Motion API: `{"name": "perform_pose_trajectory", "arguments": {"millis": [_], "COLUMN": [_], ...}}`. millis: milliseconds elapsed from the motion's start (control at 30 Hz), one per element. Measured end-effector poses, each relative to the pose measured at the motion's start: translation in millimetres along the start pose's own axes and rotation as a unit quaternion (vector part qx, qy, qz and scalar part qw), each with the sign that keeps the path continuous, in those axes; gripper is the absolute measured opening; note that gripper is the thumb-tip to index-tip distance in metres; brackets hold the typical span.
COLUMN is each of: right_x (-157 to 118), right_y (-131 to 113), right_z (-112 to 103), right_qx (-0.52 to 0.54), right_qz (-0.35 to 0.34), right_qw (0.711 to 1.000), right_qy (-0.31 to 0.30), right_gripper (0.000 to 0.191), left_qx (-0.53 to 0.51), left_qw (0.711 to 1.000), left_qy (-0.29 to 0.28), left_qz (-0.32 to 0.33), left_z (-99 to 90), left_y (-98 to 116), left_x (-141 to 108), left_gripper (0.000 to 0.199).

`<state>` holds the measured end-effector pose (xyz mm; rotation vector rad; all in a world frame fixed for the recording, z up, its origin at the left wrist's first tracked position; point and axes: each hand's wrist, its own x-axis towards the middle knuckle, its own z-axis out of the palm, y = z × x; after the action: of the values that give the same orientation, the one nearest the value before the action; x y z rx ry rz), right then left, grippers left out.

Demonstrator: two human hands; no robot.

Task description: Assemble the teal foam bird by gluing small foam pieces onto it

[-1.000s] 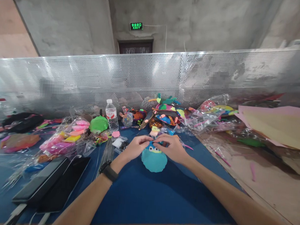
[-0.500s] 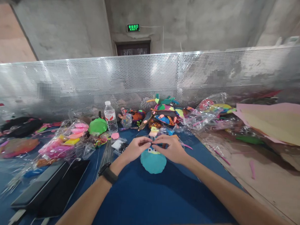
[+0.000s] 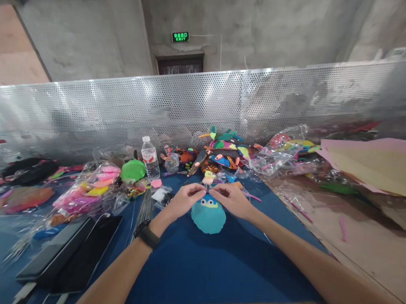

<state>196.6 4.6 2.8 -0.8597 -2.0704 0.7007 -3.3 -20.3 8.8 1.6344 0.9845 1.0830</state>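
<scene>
A round light-blue clay figure [image 3: 208, 220] with a scalloped edge lies on the blue table top. Near its upper edge are two white eyes with dark pupils and a yellow strip [image 3: 210, 204]. My left hand [image 3: 186, 199] is at the figure's upper left, thumb and forefinger pinched together. At the upper right, my right hand [image 3: 233, 201] also has its fingers drawn together. A small gap separates the fingertips of the two hands. Whatever the fingertips hold, if anything, is too small to make out. A dark watch is on my left wrist.
Behind the hands lies a pile of colourful clay figures [image 3: 223, 155]. A water bottle [image 3: 150, 158] and a green clay lump [image 3: 132, 170] stand left of it. Phones [image 3: 86, 254] with cables lie front left, thin wires [image 3: 144, 212] beside them. Coloured sheets [image 3: 374, 164] rest at right.
My right hand has shifted slightly right, away from my left fingertips. Both eyes and the yellow strip of the blue figure now show more fully.
</scene>
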Motion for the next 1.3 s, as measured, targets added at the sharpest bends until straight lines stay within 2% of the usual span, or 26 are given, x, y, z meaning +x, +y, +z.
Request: {"name": "perform_pose_trajectory", "arguments": {"millis": [367,633,867,1033,1300], "right_x": [-0.9,-1.5,-1.9,-1.6,-2.8], "right_y": [-3.6,-4.2,-6.8,-7.1,-9.2], "right_z": [-1.4,-2.2,-3.1,-2.5,-3.4], "right_qx": [0.028,0.031,0.035,0.026,0.034], "right_qz": [-0.003,0.002,0.001,0.001,-0.001], "right_qw": [1.0,0.999,0.999,1.0,0.999], "right_qy": [-0.006,-0.016,-0.012,-0.016,-0.033], "right_gripper": [0.038,0.037,0.04,0.04,0.041], "left_qx": [-0.042,0.007,0.0,0.016,-0.005], "left_qw": [0.999,1.0,1.0,1.0,1.0], "left_qy": [0.003,0.028,0.01,0.018,-0.01], "left_qz": [0.005,-0.002,0.015,0.012,0.013], "left_z": [2.2,0.4,0.1,0.6,0.3], "left_y": [1.3,6.7,2.5,4.1,-1.6], "left_x": [1.3,-0.2,1.8,0.7,3.2], "left_gripper": [0.028,0.026,0.028,0.029,0.029]}}
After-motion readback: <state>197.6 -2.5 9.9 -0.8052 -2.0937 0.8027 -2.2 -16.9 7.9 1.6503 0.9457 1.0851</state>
